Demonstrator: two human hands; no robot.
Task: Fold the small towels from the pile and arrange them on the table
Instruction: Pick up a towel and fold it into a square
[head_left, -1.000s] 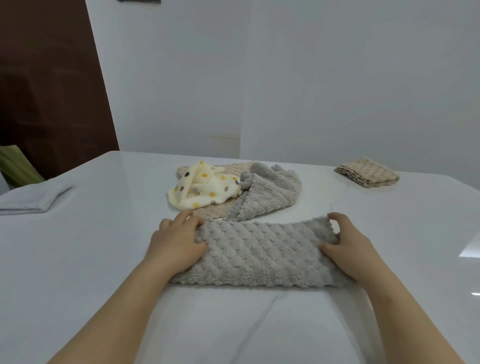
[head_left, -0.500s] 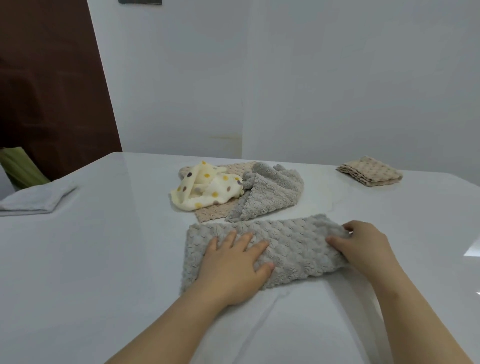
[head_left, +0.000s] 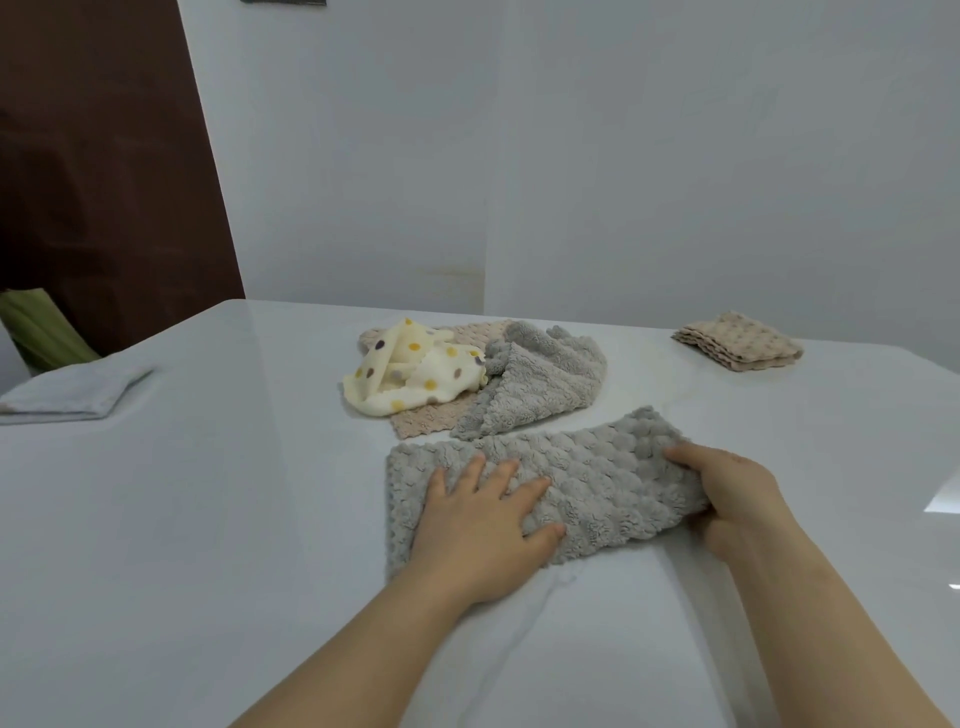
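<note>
Head view: left hand (head_left: 483, 535) flat on grey towel (head_left: 602, 483), right hand (head_left: 732, 499) grip around its end.

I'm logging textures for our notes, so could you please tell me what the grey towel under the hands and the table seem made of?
Grey towel: probably plush microfibre or fleece, matte; fuzzy pile with raised bubbles. Table: hard, glossy white, perhaps polished stone or a look-alike; it reflects light and shows a faint vein.
</note>
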